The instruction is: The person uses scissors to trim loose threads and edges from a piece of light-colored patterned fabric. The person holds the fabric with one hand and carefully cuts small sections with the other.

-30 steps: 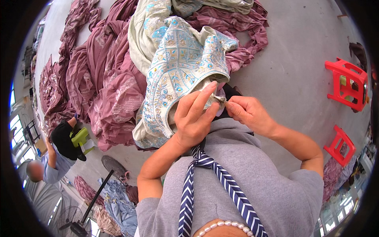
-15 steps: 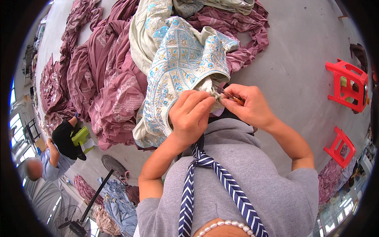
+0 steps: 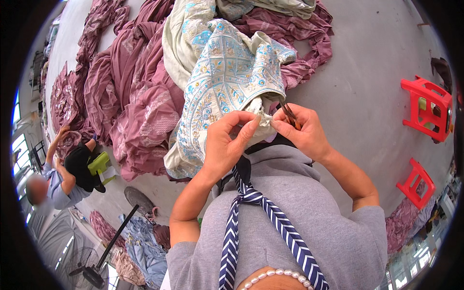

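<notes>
A cream garment (image 3: 220,82) with blue and gold embroidery lies in front of me, its near edge drawn up to my lap. My left hand (image 3: 224,145) pinches the bunched, pale inner cloth (image 3: 263,108) at the garment's opening between thumb and forefinger. Just beside it, my right hand (image 3: 307,134) has its thumb and finger closed at the same cloth. Tucked in that right hand is a pair of small dark thread snips (image 3: 291,117), blades pointing away from me. The spot between the fingertips is too small to make out fully.
Mauve embroidered cloth (image 3: 140,106) lies heaped at the left and behind the garment. Two red stools, a far one (image 3: 427,106) and a nearer one (image 3: 415,184), stand at the right. A co-worker (image 3: 63,179) sits at far left, near a black fan (image 3: 94,275).
My left fingers have shifted and opened into a clearer pinch. The snips have turned more upright in my right hand. The co-worker's arm now reaches toward the mauve cloth.
</notes>
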`<action>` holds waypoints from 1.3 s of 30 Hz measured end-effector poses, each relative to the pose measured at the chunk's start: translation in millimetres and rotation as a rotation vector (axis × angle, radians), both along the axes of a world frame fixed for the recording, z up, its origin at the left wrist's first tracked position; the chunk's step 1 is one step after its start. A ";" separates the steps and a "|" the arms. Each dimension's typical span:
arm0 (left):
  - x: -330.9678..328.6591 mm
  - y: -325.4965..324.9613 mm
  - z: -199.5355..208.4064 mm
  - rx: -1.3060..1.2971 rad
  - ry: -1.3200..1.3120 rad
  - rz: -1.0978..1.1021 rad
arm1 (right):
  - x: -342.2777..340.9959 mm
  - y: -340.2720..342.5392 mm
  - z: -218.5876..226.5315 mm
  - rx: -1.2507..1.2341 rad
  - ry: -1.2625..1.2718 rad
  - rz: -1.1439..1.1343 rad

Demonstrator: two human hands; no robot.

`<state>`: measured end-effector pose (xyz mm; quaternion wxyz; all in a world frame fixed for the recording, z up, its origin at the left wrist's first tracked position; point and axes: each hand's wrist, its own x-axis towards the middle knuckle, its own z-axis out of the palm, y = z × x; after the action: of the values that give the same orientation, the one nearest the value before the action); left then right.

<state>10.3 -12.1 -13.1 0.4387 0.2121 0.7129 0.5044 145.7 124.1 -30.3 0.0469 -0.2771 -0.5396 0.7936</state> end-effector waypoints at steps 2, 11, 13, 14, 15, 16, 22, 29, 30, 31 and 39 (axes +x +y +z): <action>-1.0 1.3 3.0 -0.035 0.062 -0.046 | 0.5 0.2 2.9 0.077 -0.042 0.044; 3.6 -4.2 -5.2 0.123 -0.089 0.090 | 4.4 -8.3 -5.9 0.117 -0.040 0.001; 1.7 -4.7 -6.1 0.127 0.033 0.048 | 0.2 -4.6 -5.8 0.122 -0.051 0.007; 0.9 -4.8 -6.6 0.128 0.093 0.027 | -2.2 -2.1 -4.8 0.124 -0.056 0.010; 0.6 -4.0 -6.7 0.147 0.154 0.001 | -4.1 0.4 -2.8 0.190 -0.063 0.031; 0.5 -3.2 -6.8 0.165 0.215 -0.025 | -5.8 2.8 -0.3 0.257 -0.070 0.052; 3.2 -2.2 -10.4 0.239 0.462 -0.110 | -8.9 3.5 8.6 0.482 -0.018 0.126; 2.6 -4.7 -2.3 -0.039 0.004 -0.026 | 0.2 -14.1 -5.3 0.195 -0.044 -0.017; -0.2 -3.0 -0.6 -0.035 0.119 -0.082 | -0.6 -13.2 -4.1 0.227 -0.049 0.002; -1.8 -1.6 2.4 -0.038 0.150 -0.126 | -1.6 -11.6 -1.3 0.258 -0.054 0.021; -11.0 -4.1 -4.0 -0.019 -0.398 -0.088 | 3.1 -8.0 -0.7 0.117 -0.067 0.004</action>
<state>-0.7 -16.1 -17.1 0.5946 0.1350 0.6067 0.5100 148.8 116.1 -31.0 0.0432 -0.2990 -0.5869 0.7512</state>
